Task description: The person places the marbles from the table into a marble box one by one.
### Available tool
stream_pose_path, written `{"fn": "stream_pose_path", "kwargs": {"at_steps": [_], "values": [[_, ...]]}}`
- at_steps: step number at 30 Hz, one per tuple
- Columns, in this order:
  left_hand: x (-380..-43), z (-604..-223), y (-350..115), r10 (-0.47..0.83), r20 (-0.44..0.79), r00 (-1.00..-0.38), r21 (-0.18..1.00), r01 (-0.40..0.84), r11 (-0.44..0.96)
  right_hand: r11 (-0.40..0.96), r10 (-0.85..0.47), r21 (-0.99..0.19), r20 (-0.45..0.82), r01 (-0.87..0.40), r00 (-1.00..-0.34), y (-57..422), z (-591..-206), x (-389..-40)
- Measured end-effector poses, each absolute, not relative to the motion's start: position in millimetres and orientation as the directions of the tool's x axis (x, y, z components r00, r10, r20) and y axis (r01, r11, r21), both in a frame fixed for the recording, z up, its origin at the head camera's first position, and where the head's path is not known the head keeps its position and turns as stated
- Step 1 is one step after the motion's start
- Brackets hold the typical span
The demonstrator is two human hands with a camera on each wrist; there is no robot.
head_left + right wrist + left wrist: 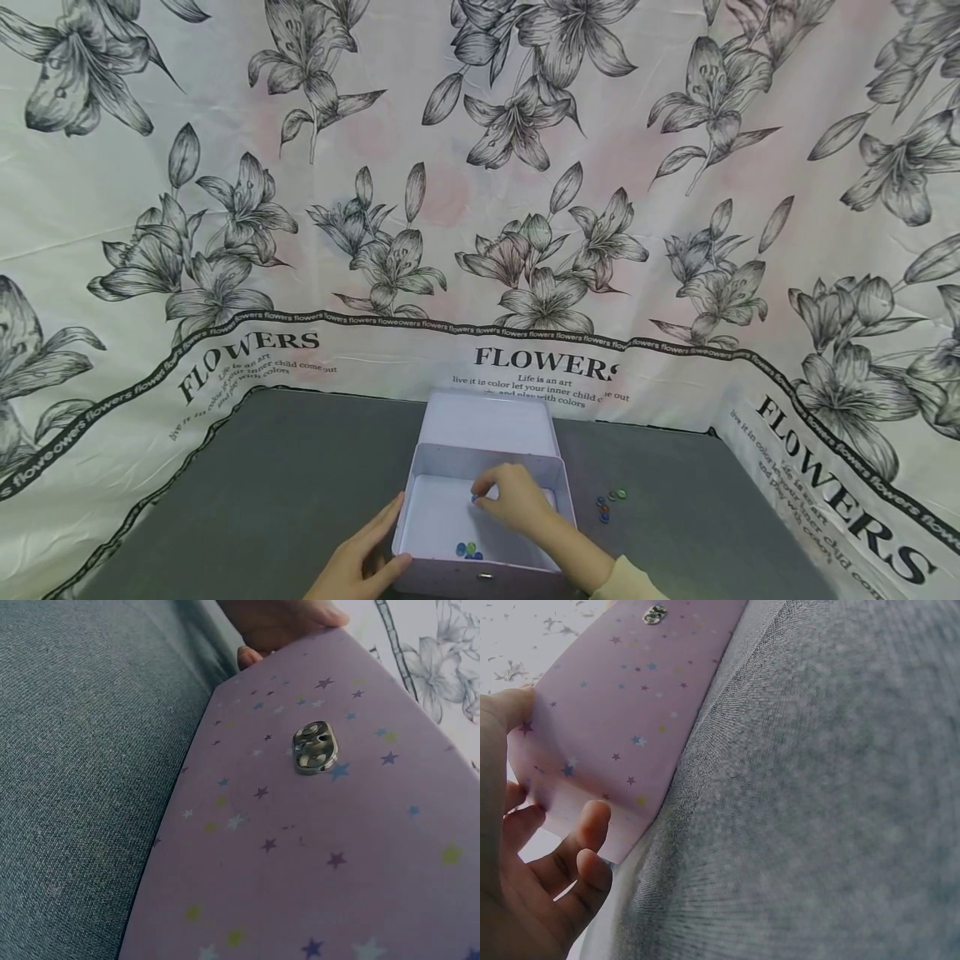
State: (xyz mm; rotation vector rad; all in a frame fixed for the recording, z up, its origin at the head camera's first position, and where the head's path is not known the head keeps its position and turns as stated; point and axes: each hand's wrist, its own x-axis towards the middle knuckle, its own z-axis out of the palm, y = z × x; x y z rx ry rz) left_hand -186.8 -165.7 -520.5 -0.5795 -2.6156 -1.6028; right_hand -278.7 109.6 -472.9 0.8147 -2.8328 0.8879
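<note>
— Inside the pink star-printed box (pixel 480 467), what are your fingers doing?

— My right hand (pixel 517 500) is pinching a bead over the white floor, near beads (pixel 468 550) lying there. My left hand (pixel 360 567) is resting relaxed against the box's front-left corner. More beads (pixel 609 502) are sitting on the grey table (pixel 285 483).

I read print only on the floral backdrop cloth (pixel 480 208) behind the surface. "FLOWERS" stands in large black capitals three times: at left, at centre, and at right, where it runs down the fold. Under the centre word: "Life is an art / live it in color let your inner child come out", then a line partly hidden. A black ribbon band across the cloth repeats "flowers". I find no readable text on the pink starred box (pixel 315 847).
</note>
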Motion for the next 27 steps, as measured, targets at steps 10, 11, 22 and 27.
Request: {"fn": "stream_pose_path", "kwargs": {"at_steps": [10, 11, 22, 27], "values": [[-186, -522, -167, 0.297, 0.198, -0.934, 0.856, 0.312, 0.411, 0.718, -0.425, -0.508, 0.223, -0.477, -0.877, 109, -473, -279], [-186, -522, -167, 0.297, 0.196, -0.935, 0.857, 0.310, 0.411, 0.719, -0.417, -0.512, 0.222, -0.469, -0.881, 109, -473, -279], [-187, -522, -167, 0.303, 0.189, -0.934, 0.861, 0.306, 0.406, 0.661, -0.337, -0.622, 0.254, -0.420, -0.907, 113, -464, -281], [-187, -523, -168, 0.310, 0.203, -0.929, 0.859, 0.320, 0.399, 0.605, -0.297, -0.677, 0.297, -0.420, -0.907, 118, -461, -279]]}}
